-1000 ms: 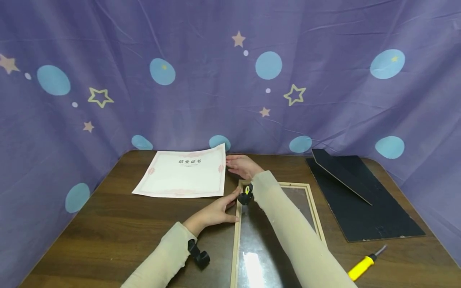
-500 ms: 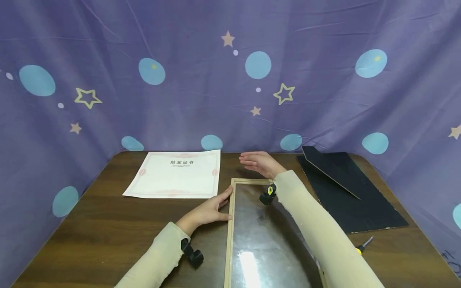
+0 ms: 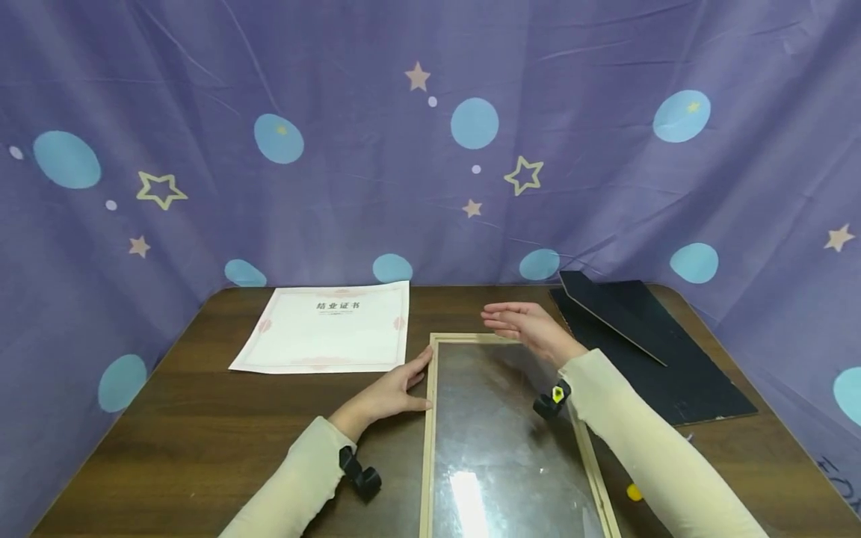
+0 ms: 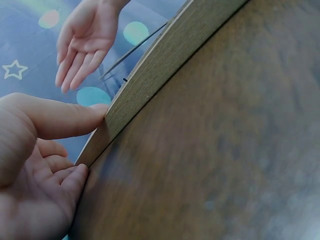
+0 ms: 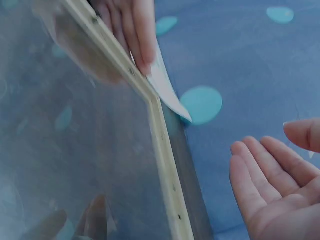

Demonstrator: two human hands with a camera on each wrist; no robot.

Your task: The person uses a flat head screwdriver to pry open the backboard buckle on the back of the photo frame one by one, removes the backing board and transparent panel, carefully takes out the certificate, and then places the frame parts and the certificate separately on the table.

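A pale wooden picture frame (image 3: 427, 448) with a clear, glossy pane (image 3: 504, 426) lies in front of me on the table. My left hand (image 3: 385, 396) rests against its left rail. In the left wrist view, the thumb (image 4: 75, 120) and fingertips touch the rail's outer side. Over the frame's far right corner hovers my right hand (image 3: 531, 329), palm turned inward, fingers extended and nothing in them. The right wrist view shows small dark marks along the frame's rails (image 5: 167, 165). To the left lies a white certificate (image 3: 329, 340) with a pink border.
A black backing board (image 3: 686, 385) lies at the right, its stand flap (image 3: 608, 317) raised. Beside the frame, a yellow-handled screwdriver (image 3: 634, 492) is mostly hidden under my right sleeve. A purple curtain (image 3: 430, 164) hangs behind the brown table (image 3: 168, 448).
My right hand has left the certificate's right edge and moved right across the frame's far end. The certificate's lifted corner has settled lower. My left hand stays at the rail; the view shifts slightly.
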